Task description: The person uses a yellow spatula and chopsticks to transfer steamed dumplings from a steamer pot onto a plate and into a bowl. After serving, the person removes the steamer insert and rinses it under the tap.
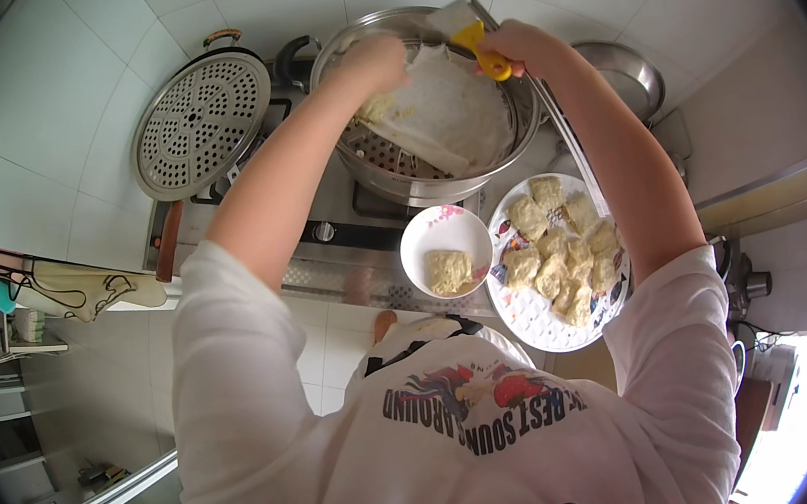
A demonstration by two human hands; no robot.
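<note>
Hands: two, left hand (378, 62) and right hand (517, 45)
Steamer pot (415, 185): one, under both hands
Perforated steamer tray (201, 124): one, left of the left hand
Small bowl (443, 237): one, holding one cake
Patterned plate (532, 317): one, below the right hand
Cakes on the plate (565, 252): about ten
Yellow-handled scraper (481, 46): one

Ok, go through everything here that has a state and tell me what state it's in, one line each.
Steamer pot: uncovered, cloth-lined.
Cloth: partly peeled back, one pale food piece on it.
Perforated tray: out of the pot, propped tilted on the stove.
Small bowl: holds one piece.
Plate: piled with pieces.
Left hand: closed on the cloth edge.
Right hand: gripping a yellow-handled scraper.
</note>
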